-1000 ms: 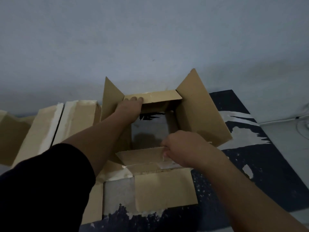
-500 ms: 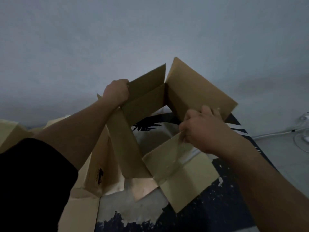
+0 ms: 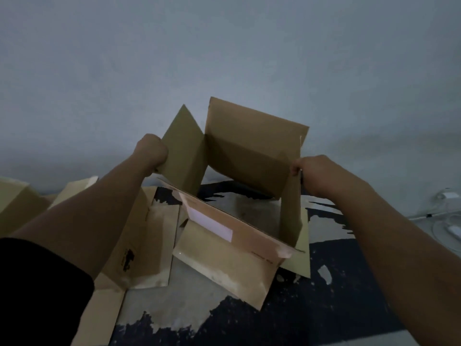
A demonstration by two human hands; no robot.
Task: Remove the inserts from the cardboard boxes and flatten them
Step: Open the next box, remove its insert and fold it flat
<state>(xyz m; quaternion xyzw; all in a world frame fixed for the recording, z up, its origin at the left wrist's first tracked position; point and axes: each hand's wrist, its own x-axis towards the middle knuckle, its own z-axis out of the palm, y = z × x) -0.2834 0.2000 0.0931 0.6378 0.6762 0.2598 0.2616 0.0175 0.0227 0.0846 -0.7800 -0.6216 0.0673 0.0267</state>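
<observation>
A brown cardboard box (image 3: pixel 249 156) hangs in the air in front of me, open at both ends, so the floor shows through it. My left hand (image 3: pixel 151 152) grips its far left corner edge. My right hand (image 3: pixel 315 171) pinches the right corner edge. The near wall (image 3: pixel 232 245) carries a pale label and its bottom flap hangs down toward me. No insert is visible inside the box.
Flattened cardboard pieces (image 3: pixel 147 245) lie on the floor at the left, with more cardboard (image 3: pixel 17 201) at the far left edge. A dark mat with pale patches (image 3: pixel 336 283) covers the floor. White cables (image 3: pixel 446 221) lie at the right by the wall.
The box has been lifted off the floor and pulled wider open. My right hand moved from the near flap to the right corner, and my left hand shifted to the left corner.
</observation>
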